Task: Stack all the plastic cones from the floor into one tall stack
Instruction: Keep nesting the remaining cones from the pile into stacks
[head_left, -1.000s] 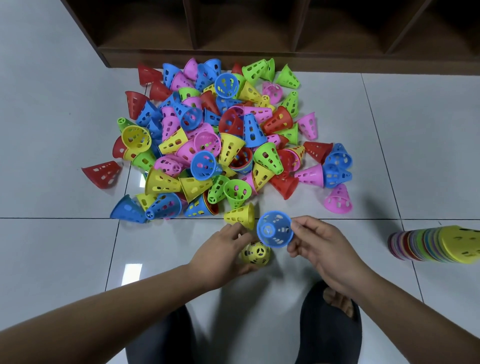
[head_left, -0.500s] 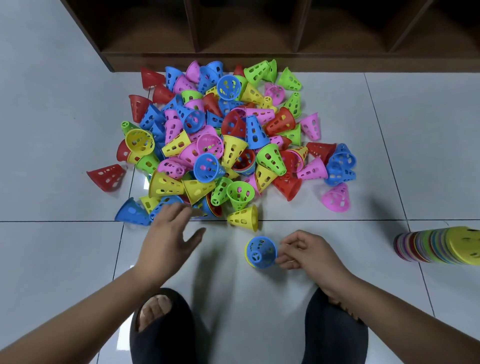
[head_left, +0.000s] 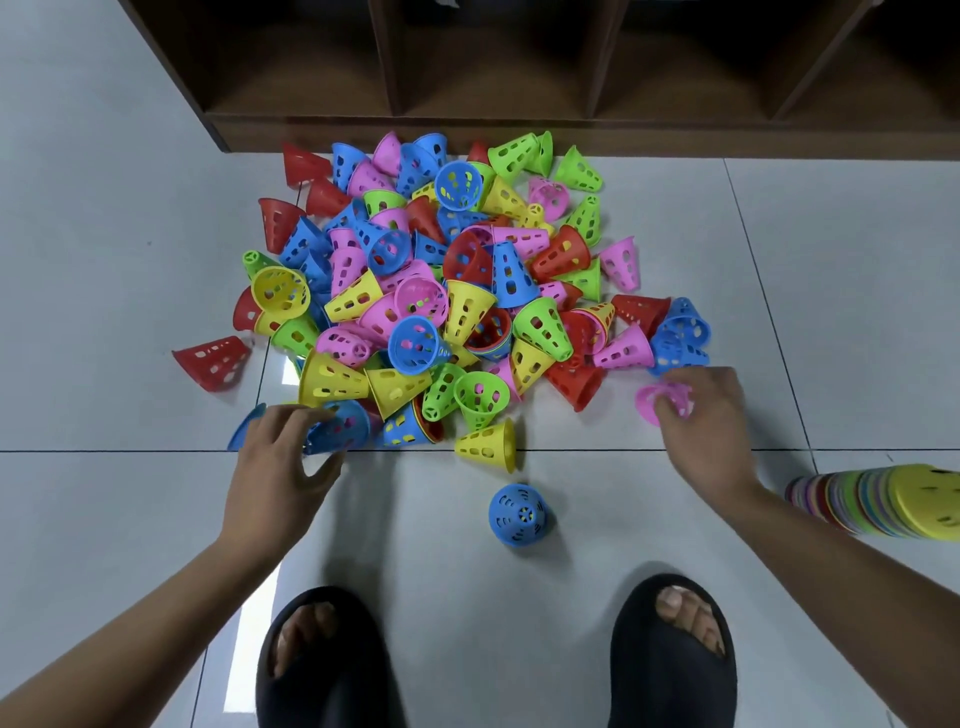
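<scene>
Head camera looks straight down at a grey tiled floor (head_left: 857, 312), where a loose pile of cones (head_left: 441, 291) in red, blue, pink, yellow and green lies before a dark wooden shelf unit (head_left: 519, 124). The left hand (head_left: 283, 467) arches over a blue cone (head_left: 340, 426) on the pile's near left edge, fingers spread across its top and thumb held apart, not yet closed round it. The right hand (head_left: 701, 415) reaches to the pile's right edge, its curled fingers pinching a pink cone (head_left: 655, 402) by the rim. Between the hands, nearer the person's black slippers (head_left: 675, 675), a lone blue cone (head_left: 518, 514) stands tip up. A long multicoloured stack (head_left: 857, 499) lies on its side at the far right. Most cones are still unstacked. The rim pinch looks shallow, so the pink cone could slip out when lifted. Dragging the edge cone free may tumble the yellow ones leaning on it. A reaching arm could knock over the standing cone.
</scene>
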